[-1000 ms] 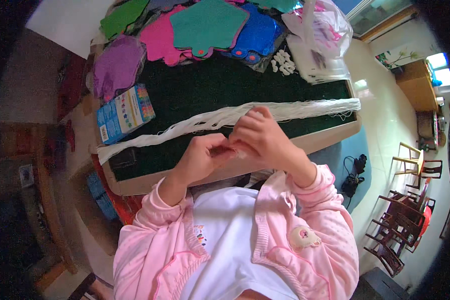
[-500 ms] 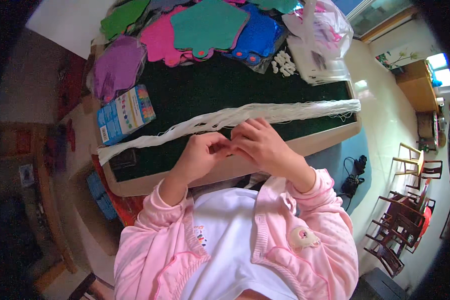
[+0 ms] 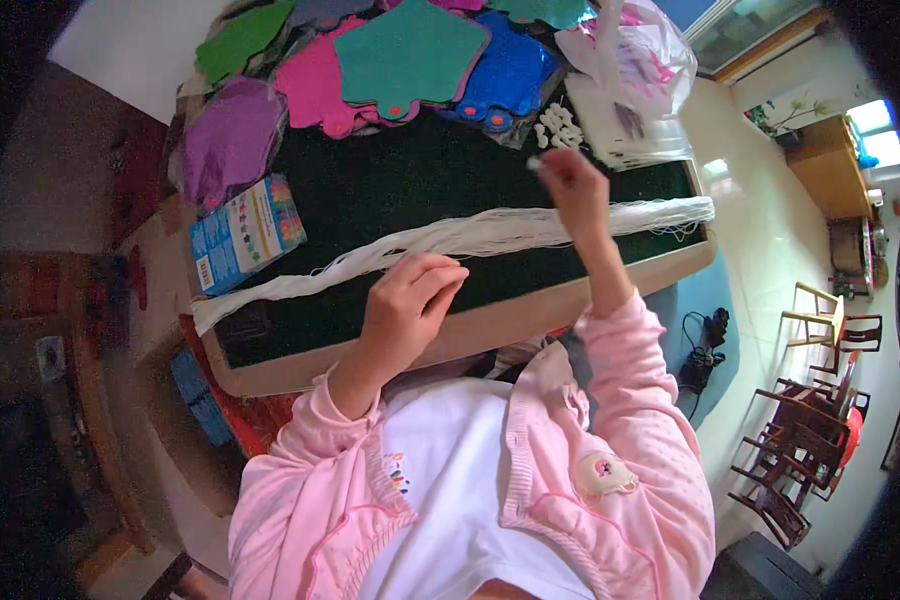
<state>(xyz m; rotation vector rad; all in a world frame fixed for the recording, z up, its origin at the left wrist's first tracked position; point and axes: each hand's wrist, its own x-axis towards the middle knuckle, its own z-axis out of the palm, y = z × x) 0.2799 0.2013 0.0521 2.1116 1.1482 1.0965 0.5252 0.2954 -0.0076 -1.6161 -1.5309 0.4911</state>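
Note:
Over the near part of the dark green table top (image 3: 370, 190), my left hand (image 3: 406, 308) has its thumb and fingertips pressed together. Whatever it may pinch is too small to see. My right hand (image 3: 573, 190), smeared by motion, is reaching toward the far right with its fingers curled. A small white piece (image 3: 536, 163) shows at its fingertips, just short of a pile of similar small white pieces (image 3: 558, 130). A long hank of white thread (image 3: 370, 257) stretches across the table, beyond my left hand and under my right forearm.
Star-shaped felt pieces in teal (image 3: 406, 55), pink (image 3: 315, 80), blue (image 3: 510, 70), purple (image 3: 227, 140) and green (image 3: 245, 42) cover the far side. A blue box (image 3: 245, 235) stands at left. Clear plastic bags (image 3: 642, 125) lie at far right. Beige rim (image 3: 510, 315) edges the table.
My right hand has left my left hand and swung away to the far right, near the white pile. My left hand stays almost in place.

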